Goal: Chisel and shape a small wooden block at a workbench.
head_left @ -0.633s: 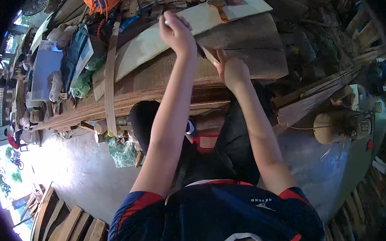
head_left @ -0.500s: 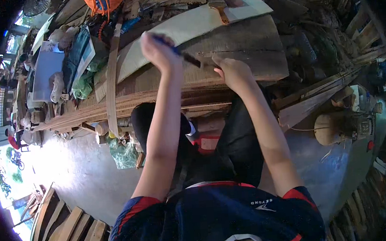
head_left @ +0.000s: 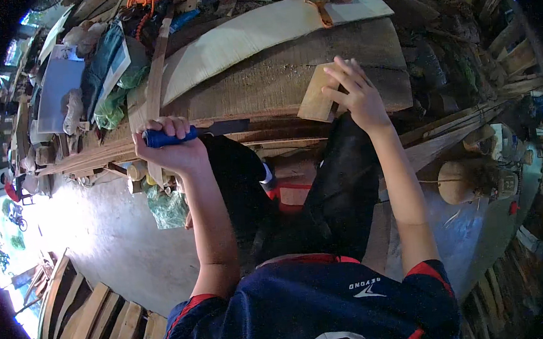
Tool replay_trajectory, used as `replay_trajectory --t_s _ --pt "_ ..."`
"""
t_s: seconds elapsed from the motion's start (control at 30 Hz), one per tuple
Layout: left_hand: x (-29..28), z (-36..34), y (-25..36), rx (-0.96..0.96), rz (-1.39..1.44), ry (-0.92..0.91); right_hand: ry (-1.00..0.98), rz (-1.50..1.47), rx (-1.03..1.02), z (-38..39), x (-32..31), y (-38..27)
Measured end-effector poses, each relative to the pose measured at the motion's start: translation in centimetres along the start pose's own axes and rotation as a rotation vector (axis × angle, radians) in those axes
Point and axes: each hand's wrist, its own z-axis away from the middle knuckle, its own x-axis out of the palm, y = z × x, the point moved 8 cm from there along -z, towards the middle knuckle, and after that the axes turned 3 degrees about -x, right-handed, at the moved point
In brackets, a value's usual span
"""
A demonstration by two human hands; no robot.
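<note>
While the left hand stays clenched around a blue-handled tool at the near edge of the bench, the right hand, fingers spread, pins a small wooden block flat on the plank, steadying it.

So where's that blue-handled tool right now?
In the head view, the blue-handled tool sits in the left hand at the wooden bench's near edge, left of the small wood block.
</note>
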Motion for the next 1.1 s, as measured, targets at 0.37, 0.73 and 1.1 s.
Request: replay_trajectory --t_s 0.37,0.73,1.1 --pt "0.0 1.2 -1.6 -0.046 0.021 0.112 -0.068 -0.003 0.034 -2.0 0.3 -1.5" --pt "-2.3 1.7 -1.1 -0.081 0.021 0.163 -0.105 -0.034 0.167 -4.6 0.2 -0.7" --pt "-1.9 2.0 -1.0 -0.107 0.007 0.117 -0.039 -0.564 0.812 -1.1 1.8 3.1"
